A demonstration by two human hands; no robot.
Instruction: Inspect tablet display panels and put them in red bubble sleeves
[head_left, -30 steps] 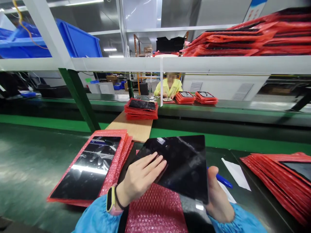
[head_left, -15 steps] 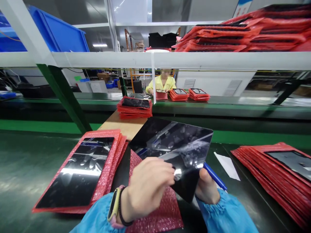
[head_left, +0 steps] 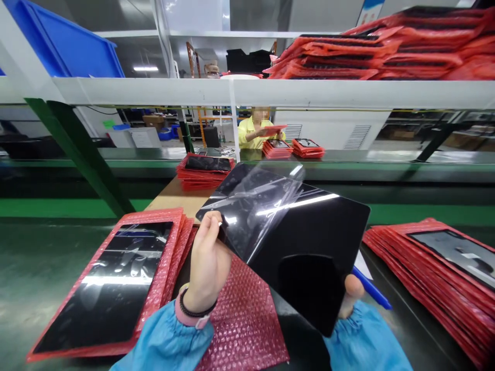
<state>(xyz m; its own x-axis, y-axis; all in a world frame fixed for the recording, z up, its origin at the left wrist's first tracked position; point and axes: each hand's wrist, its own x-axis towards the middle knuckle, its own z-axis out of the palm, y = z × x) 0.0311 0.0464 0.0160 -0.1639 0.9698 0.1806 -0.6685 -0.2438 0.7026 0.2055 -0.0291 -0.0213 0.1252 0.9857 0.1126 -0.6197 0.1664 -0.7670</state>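
Note:
A black glass screen panel (head_left: 309, 247) is held up tilted in the middle of the head view. My right hand (head_left: 351, 293) grips its lower right edge, thumb in front, other fingers hidden behind. A blue pen (head_left: 373, 289) juts out beside that hand; its inner end is hidden. My left hand (head_left: 211, 257) is closed in a pinch on a corner of clear protective film (head_left: 266, 206). The film is lifted off the panel's right part and folds back over its left part. Below lies a red bubble-wrap pouch (head_left: 247, 314).
To the left, a black screen (head_left: 112, 278) rests on stacked red bubble pouches (head_left: 164, 278). More red pouches (head_left: 410, 263) are stacked at right, beside a white paper (head_left: 363, 265). A shelf rail (head_left: 154, 93) crosses ahead. Beyond, a co-worker in yellow (head_left: 251, 134) handles a red pouch.
My left hand has moved left and up, pulling the film back from the panel's right side. The panel has shifted slightly right with my right hand. The co-worker has raised a red pouch.

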